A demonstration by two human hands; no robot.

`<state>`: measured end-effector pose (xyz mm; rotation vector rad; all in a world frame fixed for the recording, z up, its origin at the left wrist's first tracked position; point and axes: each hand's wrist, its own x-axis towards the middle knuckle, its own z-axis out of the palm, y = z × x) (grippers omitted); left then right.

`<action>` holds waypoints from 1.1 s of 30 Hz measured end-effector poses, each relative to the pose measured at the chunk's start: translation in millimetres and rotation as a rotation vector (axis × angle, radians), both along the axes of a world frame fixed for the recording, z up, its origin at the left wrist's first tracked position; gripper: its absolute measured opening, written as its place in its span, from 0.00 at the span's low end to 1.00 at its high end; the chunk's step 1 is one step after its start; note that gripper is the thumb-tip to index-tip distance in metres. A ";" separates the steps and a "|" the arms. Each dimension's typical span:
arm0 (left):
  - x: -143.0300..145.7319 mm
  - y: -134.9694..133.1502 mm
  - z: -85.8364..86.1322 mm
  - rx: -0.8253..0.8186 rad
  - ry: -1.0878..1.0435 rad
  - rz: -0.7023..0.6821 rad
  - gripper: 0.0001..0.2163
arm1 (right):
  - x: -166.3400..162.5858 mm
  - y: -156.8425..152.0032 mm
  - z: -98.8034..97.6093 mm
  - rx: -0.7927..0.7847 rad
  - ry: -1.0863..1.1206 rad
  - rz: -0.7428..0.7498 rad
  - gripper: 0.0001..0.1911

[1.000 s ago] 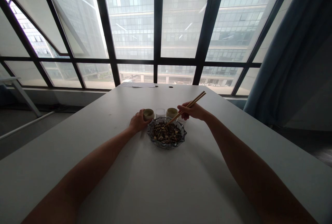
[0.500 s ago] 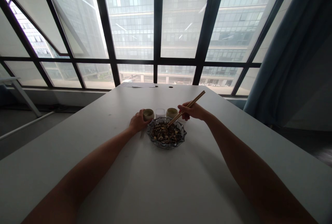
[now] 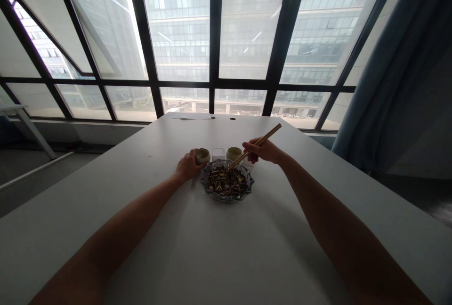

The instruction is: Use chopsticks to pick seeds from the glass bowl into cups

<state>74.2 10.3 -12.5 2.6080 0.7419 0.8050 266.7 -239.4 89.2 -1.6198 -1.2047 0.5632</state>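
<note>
My right hand (image 3: pixel 259 149) is closed around a pair of wooden chopsticks (image 3: pixel 270 134), whose lower tips reach into a scalloped glass bowl (image 3: pixel 226 198). Dark striped seeds, which look like sunflower seeds (image 3: pixel 226 183), fill the bowl, with a few paler round pieces among them. On the left, my left hand (image 3: pixel 189 164) curls around the side of a small pale cup (image 3: pixel 202 156) that stands just behind the bowl. A similar cup (image 3: pixel 234 153) is near my right fingers. Between the two cups sits a small clear plastic container (image 3: pixel 218 154).
The white table (image 3: pixel 197 248) stretches away toward tall windows (image 3: pixel 247 22). Some papers (image 3: pixel 189 116) lie at its far end beside two dark round holes. A blue curtain (image 3: pixel 381 79) hangs at the right, and another table (image 3: pixel 33 128) stands at the left.
The chopsticks' upper ends have shifted very slightly to the right, with the tips still among the seeds. My left hand keeps its place at the cup.
</note>
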 end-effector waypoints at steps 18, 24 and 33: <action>-0.2 0.3 -0.3 -0.012 -0.016 -0.013 0.30 | -2.8 -0.4 2.4 0.035 0.036 -0.009 0.32; 0.1 1.2 -1.7 -0.015 -0.084 -0.052 0.32 | -4.7 -1.0 4.2 0.070 0.048 0.002 0.30; -0.7 -0.3 -0.4 -0.012 -0.087 -0.056 0.31 | -7.4 3.7 2.0 0.146 0.069 -0.061 0.31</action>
